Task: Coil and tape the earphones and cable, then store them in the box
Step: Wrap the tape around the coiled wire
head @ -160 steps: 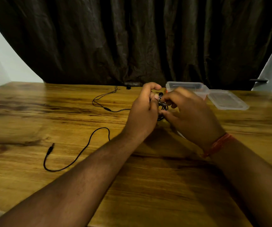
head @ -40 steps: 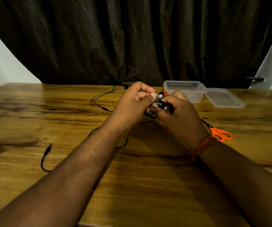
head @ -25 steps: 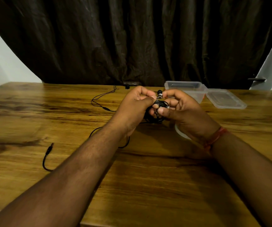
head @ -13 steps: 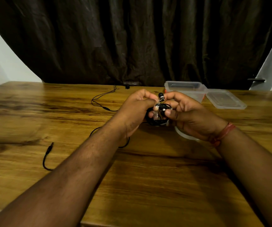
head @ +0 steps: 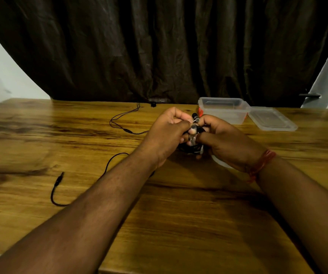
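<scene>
The coiled earphones (head: 192, 149) sit at frame centre, pinched between the left hand (head: 166, 135) and right hand (head: 223, 141), both curled onto the bundle; loose cable (head: 119, 123) trails left; the box (head: 223, 113) stands upper right

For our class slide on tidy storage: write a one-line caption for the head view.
Both hands, left hand and right hand, grip a black earphone coil above a wooden table, open plastic box behind.

Both hands (head: 167, 133) (head: 224, 139) grip coiled earphones (head: 193, 135); open box (head: 222, 111) behind
</scene>
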